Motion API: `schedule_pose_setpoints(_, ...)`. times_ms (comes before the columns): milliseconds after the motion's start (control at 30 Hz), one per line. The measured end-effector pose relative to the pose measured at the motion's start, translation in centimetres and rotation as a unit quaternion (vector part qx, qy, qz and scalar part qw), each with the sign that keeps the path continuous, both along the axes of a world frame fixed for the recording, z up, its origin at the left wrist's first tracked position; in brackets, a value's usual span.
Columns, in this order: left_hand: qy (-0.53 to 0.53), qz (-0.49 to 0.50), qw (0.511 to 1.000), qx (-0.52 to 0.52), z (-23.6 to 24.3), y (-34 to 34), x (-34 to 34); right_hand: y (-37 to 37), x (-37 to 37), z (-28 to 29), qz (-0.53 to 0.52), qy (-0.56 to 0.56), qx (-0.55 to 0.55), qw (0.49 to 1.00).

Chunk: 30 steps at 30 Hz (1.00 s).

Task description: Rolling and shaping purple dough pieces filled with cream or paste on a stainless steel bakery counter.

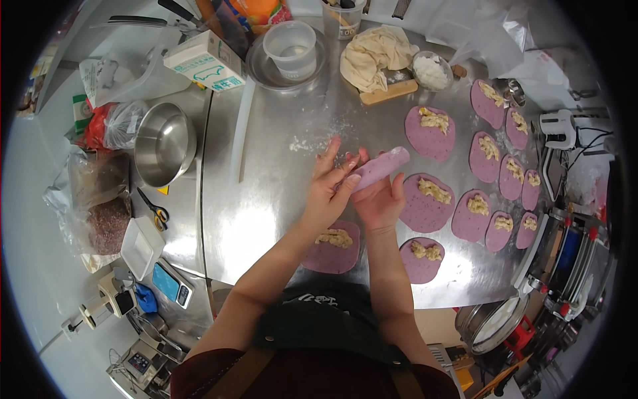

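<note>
Above the steel table, both hands hold a rolled-up piece of purple dough [384,166], floured and log-shaped, tilted with its far end up to the right. My left hand [325,187] presses its thumb and fingers on the near end, some fingertips stretched out beyond. Beneath the roll, my right hand [379,209] cradles it palm up, thumb apart on the right side. Next to my left forearm lies a flat purple dough piece [331,258] topped with pale lumpy filling. Right of my hands are more such pieces, among them a large round one [426,203] and a smaller one [421,261].
Several filled dough ovals [484,156] lie in rows at the right. A wooden scraper [389,92], a cream cloth [375,56] and a bowl of white flour [432,72] stand at the back. Leftward are a steel bowl [165,144], scissors [156,210] and a scale [171,282].
</note>
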State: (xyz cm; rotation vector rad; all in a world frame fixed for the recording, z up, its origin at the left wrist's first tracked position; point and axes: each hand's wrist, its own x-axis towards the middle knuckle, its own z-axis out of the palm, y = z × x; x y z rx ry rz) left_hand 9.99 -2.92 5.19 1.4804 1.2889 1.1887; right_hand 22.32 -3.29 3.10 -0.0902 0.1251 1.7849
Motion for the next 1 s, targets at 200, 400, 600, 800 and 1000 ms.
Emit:
schedule_pose_setpoints(200, 0.036, 0.008, 0.998, 0.043, -0.3, -1.0, 0.8, 0.0, -0.4, -0.1, -0.003, -0.014, 0.014, 1.0)
schedule_pose_setpoints(400, 0.164, 0.074, 0.976, 0.123, 1.3, -0.8, 1.4, -0.2, -0.2, -0.4, -0.006, -0.024, 0.025, 0.999)
schedule_pose_setpoints(600, 0.247, 0.034, 0.954, 0.168, 2.1, 0.1, 2.2, -0.4, -0.6, 0.3, 0.0, -0.036, 0.019, 0.999)
schedule_pose_setpoints(800, 0.275, 0.037, 0.946, 0.169, 1.4, -0.3, 2.4, -0.6, -0.9, 1.0, -0.007, -0.105, -0.014, 0.994)
schedule_pose_setpoints(1000, 0.216, 0.091, 0.965, 0.12, 2.1, 0.4, 2.7, -0.7, -1.2, 1.1, 0.01, -0.119, -0.013, 0.993)
